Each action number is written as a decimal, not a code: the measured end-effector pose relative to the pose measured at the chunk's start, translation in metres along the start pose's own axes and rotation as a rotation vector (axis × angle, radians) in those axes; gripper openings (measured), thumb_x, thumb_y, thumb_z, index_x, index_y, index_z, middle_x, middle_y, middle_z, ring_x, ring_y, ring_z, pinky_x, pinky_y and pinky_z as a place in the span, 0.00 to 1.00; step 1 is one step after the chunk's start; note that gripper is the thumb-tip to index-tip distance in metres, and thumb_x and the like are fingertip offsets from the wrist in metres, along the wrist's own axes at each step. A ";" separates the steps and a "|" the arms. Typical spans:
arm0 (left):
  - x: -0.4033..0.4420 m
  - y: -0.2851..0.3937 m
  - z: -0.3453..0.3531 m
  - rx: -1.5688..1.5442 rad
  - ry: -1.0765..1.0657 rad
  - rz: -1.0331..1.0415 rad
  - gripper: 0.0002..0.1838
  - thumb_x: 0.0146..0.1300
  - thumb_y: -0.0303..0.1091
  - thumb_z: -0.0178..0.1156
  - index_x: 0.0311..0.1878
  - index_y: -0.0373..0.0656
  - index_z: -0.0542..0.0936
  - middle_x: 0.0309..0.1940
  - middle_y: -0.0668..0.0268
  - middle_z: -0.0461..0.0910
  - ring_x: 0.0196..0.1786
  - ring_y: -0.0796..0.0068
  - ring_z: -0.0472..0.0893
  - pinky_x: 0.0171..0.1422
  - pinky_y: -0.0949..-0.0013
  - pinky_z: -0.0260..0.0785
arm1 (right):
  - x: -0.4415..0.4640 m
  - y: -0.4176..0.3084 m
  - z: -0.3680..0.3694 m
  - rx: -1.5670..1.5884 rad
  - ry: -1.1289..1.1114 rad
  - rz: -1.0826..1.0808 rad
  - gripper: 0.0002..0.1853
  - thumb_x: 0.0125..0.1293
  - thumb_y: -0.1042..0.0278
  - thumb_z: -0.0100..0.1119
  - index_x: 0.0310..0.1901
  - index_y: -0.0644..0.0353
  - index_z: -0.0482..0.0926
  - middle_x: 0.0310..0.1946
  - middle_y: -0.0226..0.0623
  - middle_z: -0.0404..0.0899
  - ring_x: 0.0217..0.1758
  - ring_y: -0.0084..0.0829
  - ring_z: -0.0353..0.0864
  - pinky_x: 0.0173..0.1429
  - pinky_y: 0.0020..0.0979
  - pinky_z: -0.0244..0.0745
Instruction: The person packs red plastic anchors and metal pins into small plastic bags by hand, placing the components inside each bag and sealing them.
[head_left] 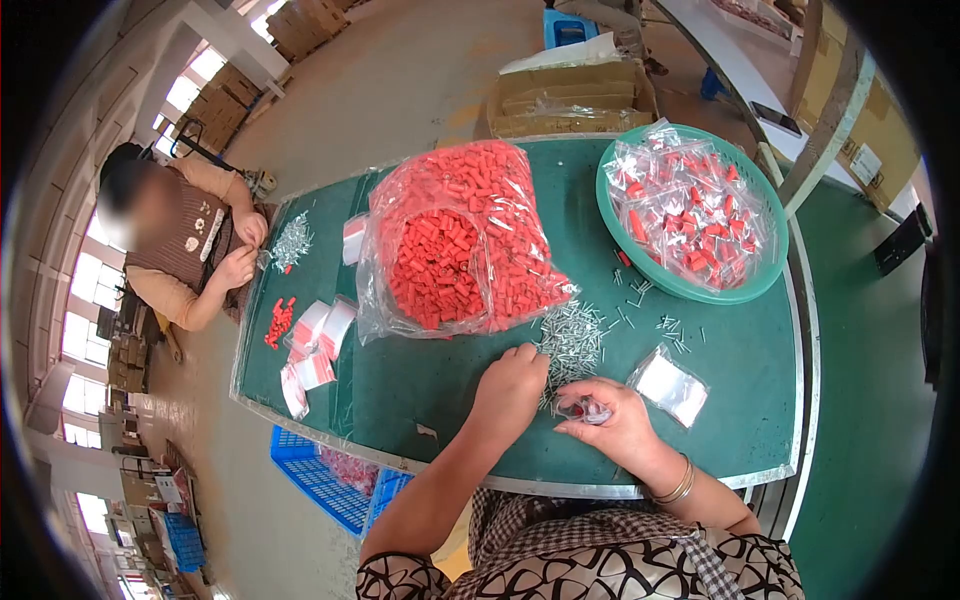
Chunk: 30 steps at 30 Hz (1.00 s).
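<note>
My left hand (512, 388) is at the left edge of a pile of small silver screws (572, 340). Its fingers are curled together, and anything between them is hidden. My right hand (622, 428) grips a small clear plastic bag (585, 408) just below the pile, with a bit of red showing inside. Behind the pile lies a large clear sack of red plastic plugs (480, 190), its mouth facing me. To the right of my right hand is a stack of flat clear bags (670, 385).
A green basket (690, 293) at the back right holds filled bags. At the left, a co-worker (190, 230) handles something small beside screws (292, 242), red plugs (280, 322) and flat bags (318, 345). A blue crate (318, 485) stands below the table edge; a cardboard box (570, 100) stands behind.
</note>
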<state>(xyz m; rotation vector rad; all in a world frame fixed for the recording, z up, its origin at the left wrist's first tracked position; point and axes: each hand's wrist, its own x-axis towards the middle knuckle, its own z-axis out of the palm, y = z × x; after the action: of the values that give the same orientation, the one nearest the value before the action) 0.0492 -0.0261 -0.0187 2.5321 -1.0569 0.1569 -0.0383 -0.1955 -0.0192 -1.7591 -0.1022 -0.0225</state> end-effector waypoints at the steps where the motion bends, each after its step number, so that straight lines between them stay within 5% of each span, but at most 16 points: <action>1: 0.002 0.000 -0.001 -0.003 0.005 0.015 0.03 0.49 0.23 0.56 0.28 0.42 0.73 0.27 0.60 0.70 0.35 0.56 0.76 0.35 0.58 0.69 | 0.001 0.000 0.000 -0.011 0.003 -0.016 0.21 0.47 0.68 0.76 0.45 0.57 0.81 0.38 0.36 0.83 0.39 0.33 0.83 0.45 0.30 0.78; 4: 0.001 -0.005 0.000 0.011 -0.044 -0.018 0.03 0.50 0.23 0.59 0.30 0.40 0.77 0.30 0.58 0.74 0.35 0.55 0.77 0.37 0.60 0.71 | 0.000 -0.005 -0.002 -0.015 0.001 0.022 0.22 0.46 0.74 0.76 0.46 0.59 0.81 0.39 0.36 0.83 0.40 0.28 0.83 0.45 0.28 0.78; 7: -0.003 -0.004 -0.005 -0.305 0.125 -0.181 0.03 0.54 0.23 0.63 0.33 0.38 0.81 0.32 0.61 0.78 0.33 0.64 0.80 0.36 0.68 0.74 | 0.001 -0.003 -0.003 -0.020 0.027 -0.004 0.22 0.46 0.73 0.76 0.46 0.59 0.81 0.40 0.36 0.83 0.41 0.28 0.83 0.46 0.28 0.77; 10: -0.010 -0.002 -0.008 -0.739 0.113 -0.548 0.06 0.56 0.24 0.65 0.37 0.38 0.83 0.30 0.64 0.79 0.27 0.76 0.79 0.31 0.74 0.71 | 0.001 -0.001 -0.002 -0.036 0.032 -0.011 0.21 0.48 0.67 0.75 0.46 0.58 0.81 0.39 0.37 0.83 0.42 0.34 0.84 0.47 0.31 0.78; 16: -0.011 0.001 -0.016 -0.926 0.144 -0.679 0.04 0.58 0.24 0.63 0.37 0.37 0.82 0.30 0.67 0.78 0.26 0.82 0.77 0.30 0.77 0.70 | 0.002 -0.004 -0.002 -0.022 0.012 0.027 0.22 0.48 0.67 0.75 0.46 0.58 0.81 0.39 0.37 0.83 0.42 0.34 0.83 0.47 0.31 0.78; 19: -0.017 0.017 -0.028 -0.853 0.097 -0.547 0.05 0.57 0.24 0.64 0.37 0.38 0.83 0.31 0.66 0.79 0.28 0.79 0.78 0.31 0.76 0.70 | 0.002 0.000 -0.003 -0.025 0.021 0.016 0.22 0.47 0.70 0.76 0.45 0.60 0.81 0.40 0.37 0.82 0.42 0.30 0.83 0.48 0.29 0.77; 22: -0.015 0.036 -0.040 -0.475 0.109 -0.096 0.06 0.57 0.24 0.64 0.38 0.39 0.83 0.32 0.64 0.80 0.30 0.75 0.80 0.33 0.74 0.71 | 0.002 0.005 -0.001 -0.028 0.036 -0.037 0.22 0.48 0.67 0.75 0.47 0.59 0.81 0.39 0.38 0.83 0.41 0.35 0.83 0.45 0.32 0.78; 25: -0.012 0.048 -0.046 -0.500 0.026 -0.176 0.07 0.55 0.23 0.65 0.39 0.40 0.83 0.34 0.62 0.80 0.32 0.72 0.80 0.34 0.73 0.71 | 0.001 0.005 0.000 -0.039 0.036 0.003 0.22 0.48 0.67 0.75 0.47 0.59 0.81 0.39 0.38 0.83 0.41 0.35 0.83 0.45 0.31 0.78; 28: -0.014 0.038 -0.044 -0.607 0.191 -0.188 0.09 0.54 0.19 0.65 0.40 0.39 0.82 0.36 0.65 0.80 0.29 0.83 0.76 0.31 0.77 0.68 | 0.001 0.001 -0.002 -0.003 0.032 0.002 0.22 0.48 0.67 0.76 0.46 0.59 0.81 0.39 0.38 0.83 0.41 0.34 0.83 0.45 0.31 0.78; 30: -0.019 0.028 -0.042 -0.716 0.236 -0.330 0.07 0.56 0.19 0.64 0.39 0.37 0.82 0.34 0.65 0.79 0.30 0.81 0.77 0.32 0.77 0.69 | 0.001 0.000 -0.003 -0.005 0.029 -0.015 0.22 0.48 0.67 0.76 0.46 0.59 0.81 0.39 0.38 0.82 0.41 0.34 0.83 0.46 0.31 0.78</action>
<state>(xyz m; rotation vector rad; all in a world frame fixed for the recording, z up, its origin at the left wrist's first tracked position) 0.0178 -0.0147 0.0236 1.9303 -0.4695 -0.0181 -0.0373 -0.1983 -0.0188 -1.7623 -0.0940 -0.0593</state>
